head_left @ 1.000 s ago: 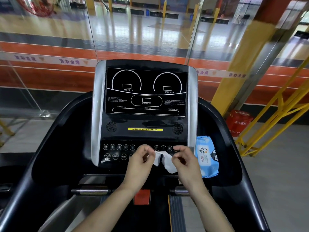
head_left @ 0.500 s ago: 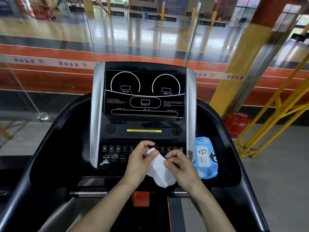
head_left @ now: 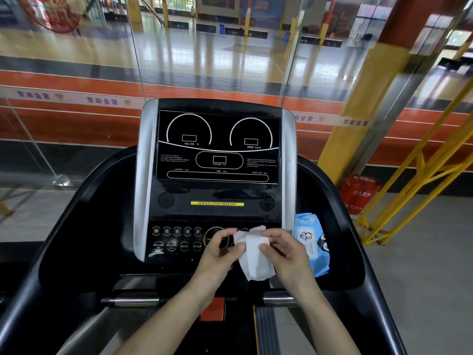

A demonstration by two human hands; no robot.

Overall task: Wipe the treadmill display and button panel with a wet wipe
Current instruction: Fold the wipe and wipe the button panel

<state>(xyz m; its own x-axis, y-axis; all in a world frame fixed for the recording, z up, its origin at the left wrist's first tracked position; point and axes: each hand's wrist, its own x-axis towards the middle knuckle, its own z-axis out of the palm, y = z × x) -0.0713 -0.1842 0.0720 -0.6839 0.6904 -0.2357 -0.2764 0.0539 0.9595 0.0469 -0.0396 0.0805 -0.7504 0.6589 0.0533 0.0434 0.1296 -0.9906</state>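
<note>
pinching the wet wipe [head_left: 253, 254] upright, left hand [head_left: 217, 254] and right hand [head_left: 286, 254] flank it.

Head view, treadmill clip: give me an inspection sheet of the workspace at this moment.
Surface: treadmill console, display dark, button panel partly hidden by the hands.
Job's things: wet wipe, white, partly unfolded, held in front of the button panel.
Clutter: blue wipe pack in the tray right of the console.
Grippers: left hand and right hand both pinch the wipe.
Cables: nothing seen.
Surroundings: glass wall ahead, yellow railing and red box at right.
</note>
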